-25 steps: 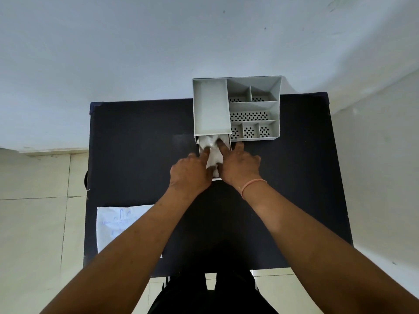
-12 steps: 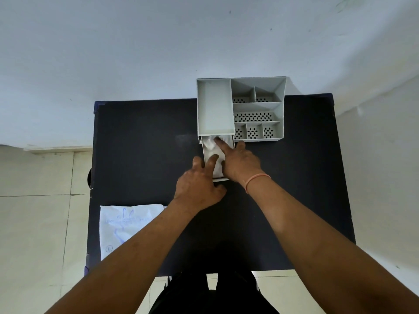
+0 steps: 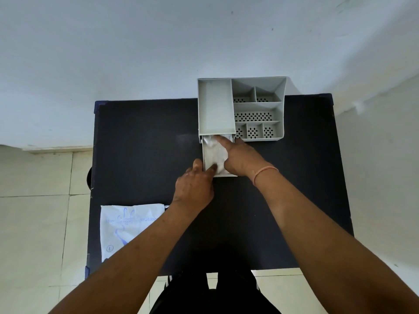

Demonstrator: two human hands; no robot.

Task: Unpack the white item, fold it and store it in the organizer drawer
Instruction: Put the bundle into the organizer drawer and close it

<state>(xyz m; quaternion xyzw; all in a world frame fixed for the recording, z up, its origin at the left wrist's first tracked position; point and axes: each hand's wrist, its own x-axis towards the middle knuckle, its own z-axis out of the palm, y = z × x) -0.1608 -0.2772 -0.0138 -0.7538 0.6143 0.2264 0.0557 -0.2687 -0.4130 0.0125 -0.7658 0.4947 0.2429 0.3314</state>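
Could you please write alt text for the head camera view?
Both hands press a white item into the pulled-out drawer of a grey organizer on a black table. Empty packaging lies near the left.

I am making out only a circled 1 on the wrapper (image 3: 127,225) at lower left; its blue line of print is blurring past reading.

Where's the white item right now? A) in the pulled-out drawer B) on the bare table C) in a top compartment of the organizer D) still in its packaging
A: the white item lies in the open drawer, with both hands pressing it in.
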